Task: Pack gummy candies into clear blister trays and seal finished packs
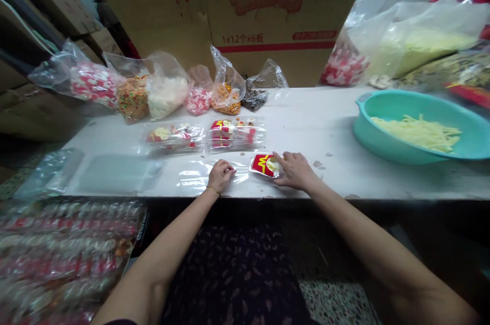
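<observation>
Red carton (pixel 263 166), gripped by the right hand (pixel 297 170), appears unfinished; the left hand (pixel 221 176) seemingly pinches a clear bag (pixel 194 174); filled packs (pixel 237 134) look done.

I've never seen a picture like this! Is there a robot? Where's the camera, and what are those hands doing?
No robot here, just a person's two bare hands. The only picture comes from a camera on the person's head, looking forward and down. The right hand holds a small red packet with a yellow zigzag mark. The left hand is at a flat, clear plastic sleeve; its grip is hard to see. On the long white table are clear plastic bags of colourful bits and a round-sided turquoise basin holding pale yellow strips.
</observation>
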The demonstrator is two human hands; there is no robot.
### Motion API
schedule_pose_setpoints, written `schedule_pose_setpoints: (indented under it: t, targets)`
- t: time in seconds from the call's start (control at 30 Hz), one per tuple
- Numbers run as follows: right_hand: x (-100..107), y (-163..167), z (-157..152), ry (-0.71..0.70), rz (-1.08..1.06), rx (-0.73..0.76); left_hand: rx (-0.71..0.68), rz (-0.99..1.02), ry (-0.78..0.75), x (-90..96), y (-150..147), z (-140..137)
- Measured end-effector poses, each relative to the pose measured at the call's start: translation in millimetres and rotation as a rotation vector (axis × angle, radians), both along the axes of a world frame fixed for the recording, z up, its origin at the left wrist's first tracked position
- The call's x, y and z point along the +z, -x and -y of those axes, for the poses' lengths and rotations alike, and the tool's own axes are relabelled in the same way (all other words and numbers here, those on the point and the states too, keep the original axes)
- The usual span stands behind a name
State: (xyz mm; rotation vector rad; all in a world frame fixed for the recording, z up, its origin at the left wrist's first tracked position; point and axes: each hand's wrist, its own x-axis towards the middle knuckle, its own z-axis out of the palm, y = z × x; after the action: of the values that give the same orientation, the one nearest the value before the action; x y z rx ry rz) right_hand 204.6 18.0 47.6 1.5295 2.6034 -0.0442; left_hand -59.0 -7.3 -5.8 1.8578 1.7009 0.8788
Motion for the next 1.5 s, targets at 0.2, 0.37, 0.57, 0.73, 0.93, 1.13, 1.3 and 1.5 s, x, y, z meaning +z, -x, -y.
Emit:
schedule_pose_setpoints:
  t: [0.2,0.37,0.57,0.73,0.93,1.13,1.3,1.5]
  targets:
    - [-3.5,22.9,11.8,0.012,-0.033,0.032,-0.02,0.141,0.0,3.8,-12.9,9.8]
    - [-5.6,33.5,23.5,0.06,-0.033,0.11,0.114,0.037,0.049,-1.9,-7.6,3.7]
    - [-2.8,35.7,19.9,0.06,-0.015,0.126,0.22,-0.184,0.28,2.4,-2.0,-11.0]
    - [-3.4,41.5,19.0,0.053,-0.016,0.191,0.29,-0.135,0.34,2.8,-7.9,-15.3]
    - [-4.5,43.5,29.0,-0.012,-0.014,0.254,0.402,-0.004,0.321,-2.4,-10.0,-13.4]
    - [2.3,46.5,27.5,-0.008,0.013,0.336,0.387,0.1,0.305,-4.1,-6.0,-9.8]
    - [4.2,47.3,18.5,0.026,0.006,0.407,0.211,0.212,0.333,-2.1,1.2,-8.5]
    - [-4.0,48.1,3.7,0.087,0.019,0.445,-0.179,0.199,0.523,22.8,20.8,-10.8]
